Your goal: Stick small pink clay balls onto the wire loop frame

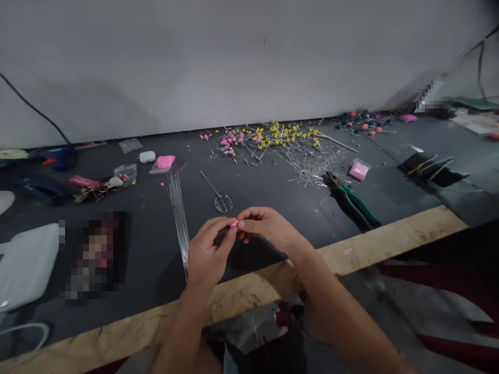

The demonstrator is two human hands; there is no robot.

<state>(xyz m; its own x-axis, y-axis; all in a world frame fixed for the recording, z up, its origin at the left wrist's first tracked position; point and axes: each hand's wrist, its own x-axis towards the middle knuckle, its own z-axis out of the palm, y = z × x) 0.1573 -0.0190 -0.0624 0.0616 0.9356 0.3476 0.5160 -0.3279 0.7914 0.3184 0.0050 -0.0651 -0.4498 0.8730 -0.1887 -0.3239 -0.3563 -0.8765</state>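
My left hand (206, 252) and my right hand (265, 227) meet above the near part of the dark table (156, 259). Between their fingertips they pinch a small pink piece (233, 223). Just behind the hands lies a small wire cage on a thin stem (222, 201). A bundle of straight thin wires (179, 213) lies left of my left hand, running from a pink packet (166, 162) toward me.
A pile of wire stems with pink and yellow beads (280, 143) fills the back middle. Green-handled pliers (353, 201) and another pink packet (358, 170) lie at right. Keys, small bags and a white case (147, 156) sit at left. The wooden table edge (249, 296) runs below my hands.
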